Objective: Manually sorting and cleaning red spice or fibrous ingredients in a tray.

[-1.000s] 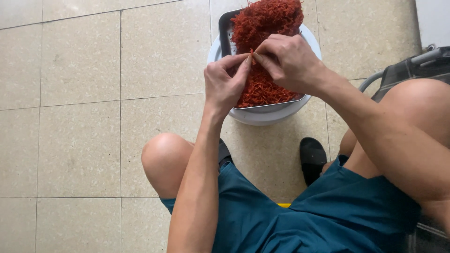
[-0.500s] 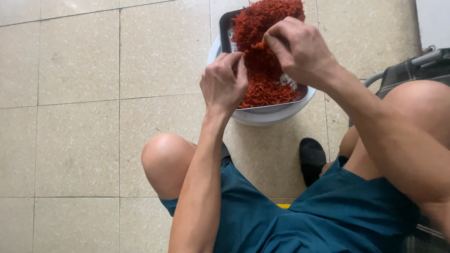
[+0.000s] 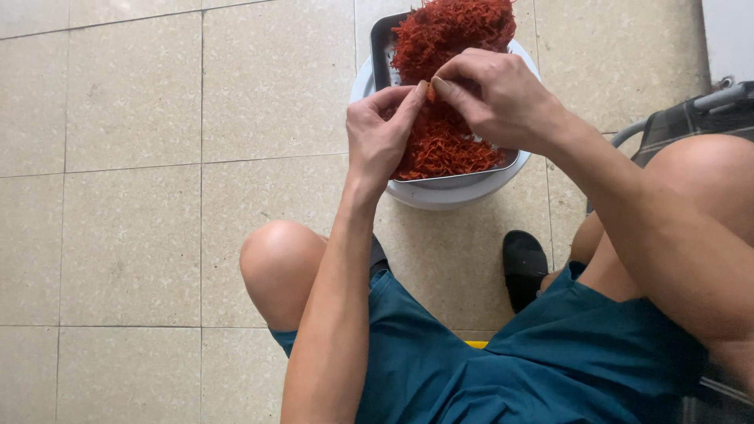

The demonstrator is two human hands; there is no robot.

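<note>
A heap of red dried strands (image 3: 452, 31) fills a grey metal tray (image 3: 382, 47), which rests on a white round bucket (image 3: 440, 196) on the floor. My left hand (image 3: 381, 133) and my right hand (image 3: 495, 98) meet over the near part of the tray. Their fingertips pinch one small red piece (image 3: 430, 90) between them. Both hands hide part of the heap.
Beige floor tiles (image 3: 157, 196) spread to the left and ahead. My bare knees and teal shorts (image 3: 503, 369) fill the foreground, with a black shoe (image 3: 525, 263) below the bucket. A grey wheeled frame (image 3: 691, 118) stands at the right edge.
My right hand reached into the heap half a second ago, then came back to the left hand. Fingertips of both hands now pinch a red piece together again.
</note>
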